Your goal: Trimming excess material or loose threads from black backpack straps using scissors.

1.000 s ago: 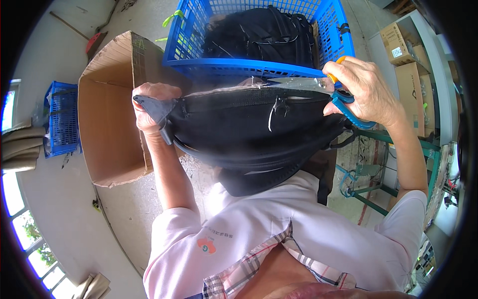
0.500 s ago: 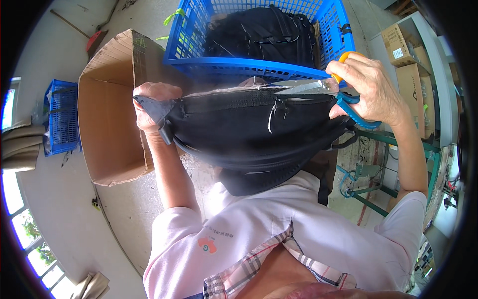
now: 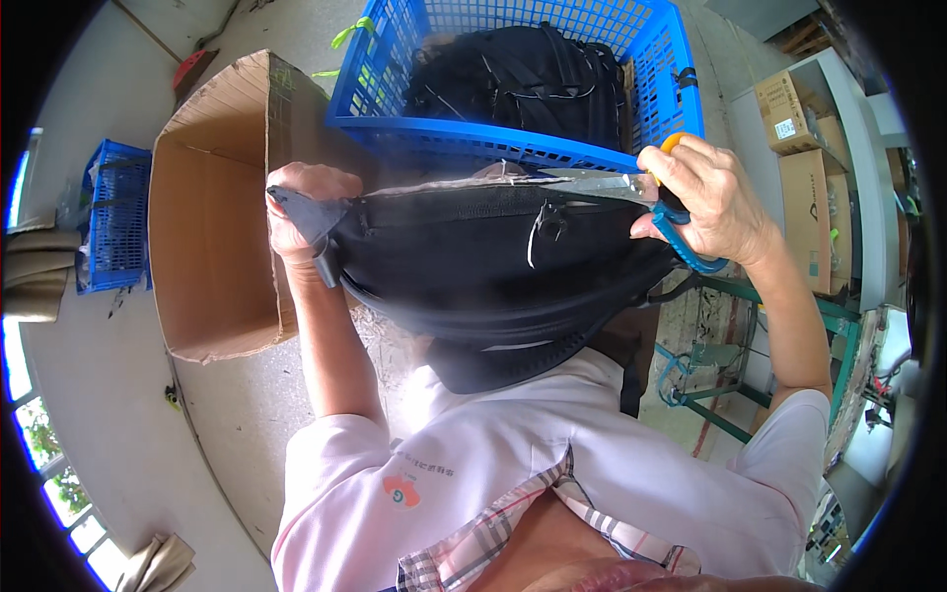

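– where is the black bag [image 3: 473, 257]?
– you have it held in front of your body, long side across, its far side close to the near edge of the blue crate [image 3: 493, 132]. what bears its underside, i cannot tell.
– and the left grip [image 3: 314, 181]?
– your left grip is closed on the bag's left end, with a dark triangular flap [image 3: 314, 217] lying across the fingers.
– the right grip [image 3: 715, 202]?
– your right grip is wrapped around the scissors [image 3: 639, 187], through an orange handle and a teal one. the blades point left along the bag's far edge, touching or just over it. whether they are biting into it, i cannot tell.
– anything loose on the bag?
– you have a pale frayed strip [image 3: 434, 185] along that far edge, and a white thread [image 3: 534, 242] hanging down the black cloth.
– what stands around?
– more black bags [image 3: 523, 84] lie in the crate, against its right end. an open cardboard box [image 3: 212, 257] stands on the floor [image 3: 222, 424], off the crate's near left corner, beside your left forearm.
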The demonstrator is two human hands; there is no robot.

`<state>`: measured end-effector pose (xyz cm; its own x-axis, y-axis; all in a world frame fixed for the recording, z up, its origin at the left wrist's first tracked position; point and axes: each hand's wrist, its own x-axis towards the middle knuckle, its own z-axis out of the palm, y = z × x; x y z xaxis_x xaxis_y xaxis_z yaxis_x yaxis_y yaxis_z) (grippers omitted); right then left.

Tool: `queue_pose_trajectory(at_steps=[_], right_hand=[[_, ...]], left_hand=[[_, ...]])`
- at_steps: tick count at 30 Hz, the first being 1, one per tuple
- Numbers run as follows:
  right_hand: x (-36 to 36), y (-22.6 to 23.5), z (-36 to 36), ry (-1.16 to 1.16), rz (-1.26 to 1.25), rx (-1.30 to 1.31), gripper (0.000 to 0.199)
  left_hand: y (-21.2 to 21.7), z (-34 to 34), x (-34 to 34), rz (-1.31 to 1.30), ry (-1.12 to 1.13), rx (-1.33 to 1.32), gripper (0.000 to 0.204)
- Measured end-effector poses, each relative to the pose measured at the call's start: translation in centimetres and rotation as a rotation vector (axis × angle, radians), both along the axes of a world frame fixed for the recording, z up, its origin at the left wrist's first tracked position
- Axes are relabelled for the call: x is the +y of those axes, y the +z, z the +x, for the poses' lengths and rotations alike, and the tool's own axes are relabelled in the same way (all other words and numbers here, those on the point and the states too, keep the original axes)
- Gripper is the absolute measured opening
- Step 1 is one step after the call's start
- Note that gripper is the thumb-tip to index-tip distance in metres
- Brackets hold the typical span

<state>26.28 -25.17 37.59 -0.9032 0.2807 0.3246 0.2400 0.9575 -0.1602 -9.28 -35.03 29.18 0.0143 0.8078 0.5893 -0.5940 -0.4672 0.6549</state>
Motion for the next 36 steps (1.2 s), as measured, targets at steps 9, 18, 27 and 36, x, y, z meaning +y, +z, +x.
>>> queue_pose_trajectory(at_steps=[9,18,27,36], right_hand=[[0.0,0.4,0.0,-0.038,0.139,-0.032,0.055],[-0.2,1.5,-0.4,-0.149,-0.25,0.053,0.054],[-0.1,3.9,-2.3,-0.075,-0.161,-0.132,0.061],[0.6,3.8,-4.5,0.143,-0.172,-0.145,0.052]], left_hand=[[0.0,0.2,0.0,-0.001,-0.008,0.005,0.026],[-0.2,0.1,0.2,-0.017,0.006,-0.001,0.026],[0.6,1.3,0.4,0.014,0.001,0.03,0.025],[0.8,0.7,-0.7,0.009,0.069,0.051,0.026]])
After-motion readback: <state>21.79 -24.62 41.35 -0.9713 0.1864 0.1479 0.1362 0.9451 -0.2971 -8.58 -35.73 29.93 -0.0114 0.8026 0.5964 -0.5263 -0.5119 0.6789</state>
